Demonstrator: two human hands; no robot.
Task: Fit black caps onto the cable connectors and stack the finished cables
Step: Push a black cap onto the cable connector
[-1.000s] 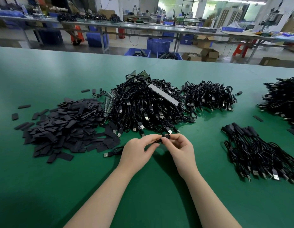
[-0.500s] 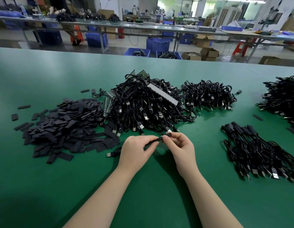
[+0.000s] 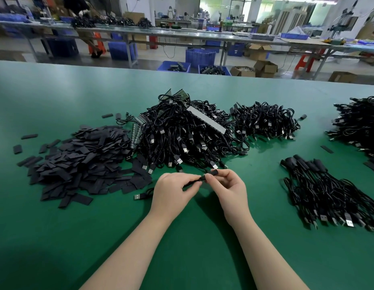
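My left hand (image 3: 173, 193) pinches the end of a black cable (image 3: 192, 182) just in front of the big heap of uncapped cables (image 3: 181, 135). That cable's USB plug (image 3: 137, 196) trails out to the left on the mat. My right hand (image 3: 229, 188) pinches a small black cap (image 3: 212, 173) at the cable's connector, fingertip to fingertip with the left. A large pile of flat black caps (image 3: 81, 162) lies to the left. The stack of capped cables (image 3: 328, 191) lies to the right.
The green table (image 3: 192, 248) also carries a smaller cable heap (image 3: 265, 122) behind and another (image 3: 362, 126) at the far right edge. Loose caps (image 3: 29, 136) are scattered on the left. Benches, blue crates and boxes stand beyond the table's far edge.
The cap has shifted slightly along the cable end between my fingertips, with my right fingers turning it. Both hands stay in nearly the same place.
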